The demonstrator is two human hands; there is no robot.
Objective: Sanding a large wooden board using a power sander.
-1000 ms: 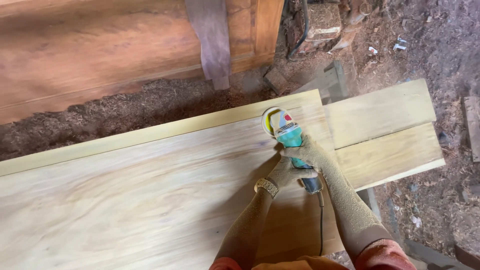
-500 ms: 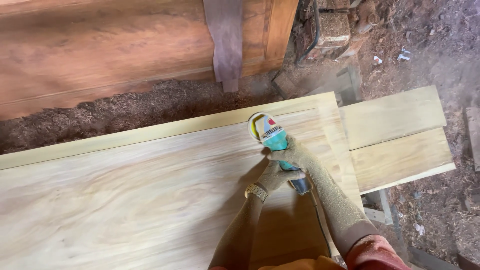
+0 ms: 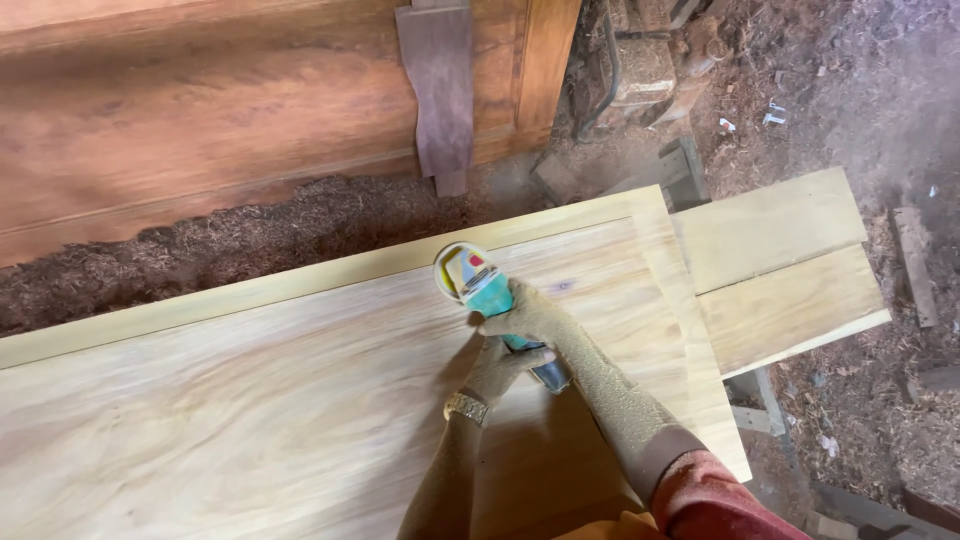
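Sawdust-strewn workshop floor, pale wooden panel (image 3: 250, 400) before us, our right hand (image 3: 530, 318) and left hand (image 3: 500, 368) both wrapped around the teal angle grinder (image 3: 480, 285) near the panel's far edge, grinder now further left than before.

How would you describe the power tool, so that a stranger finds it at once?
Find the wide pale wooden panel. Near its far edge, both dusty hands grip a hand-held grinder. It is the only teal thing there, with a round disc at its front.
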